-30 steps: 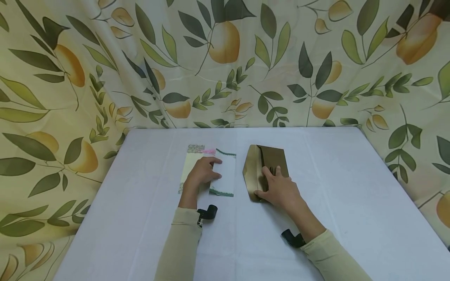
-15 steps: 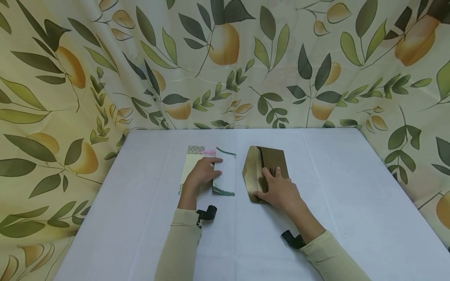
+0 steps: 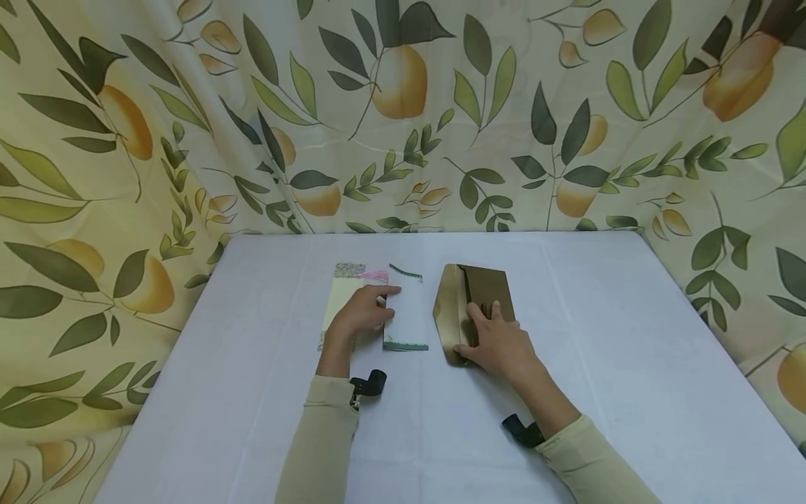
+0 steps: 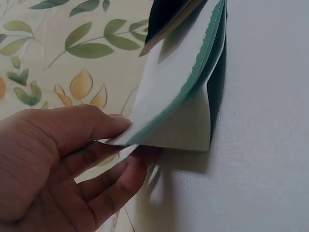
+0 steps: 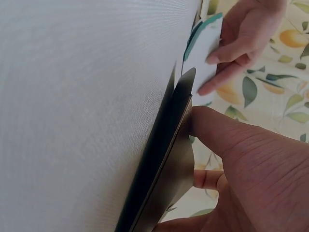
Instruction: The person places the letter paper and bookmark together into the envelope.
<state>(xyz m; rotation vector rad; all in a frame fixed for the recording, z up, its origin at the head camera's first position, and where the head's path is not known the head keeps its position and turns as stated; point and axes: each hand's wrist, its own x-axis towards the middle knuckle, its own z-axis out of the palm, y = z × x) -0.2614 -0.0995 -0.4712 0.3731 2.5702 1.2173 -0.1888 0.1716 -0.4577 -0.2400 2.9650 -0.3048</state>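
In the head view, my left hand (image 3: 362, 311) pinches the left edge of a white folded card (image 3: 408, 318) with green scalloped trim. In the left wrist view, the thumb lies on top of the card (image 4: 166, 92), fingers beneath; its leaves stand slightly apart. My right hand (image 3: 500, 339) is on a gold envelope (image 3: 448, 308) to the card's right, its pointed flap spread toward the card. Thumb and curled fingers grip the envelope (image 5: 174, 179) in the right wrist view. A dark gap shows along the envelope's mouth.
Left of the white card, partly under my left forearm, lies a pale yellow card (image 3: 340, 294) with glittery bands. A pink tassel (image 3: 374, 275) shows between the two cards. A white cloth covers the table (image 3: 592, 301), with a fruit-patterned curtain (image 3: 403, 175) behind.
The white card's lower edge has swung to the right, nearer the envelope, while my left hand keeps its pinch. My right hand and the envelope have hardly moved.
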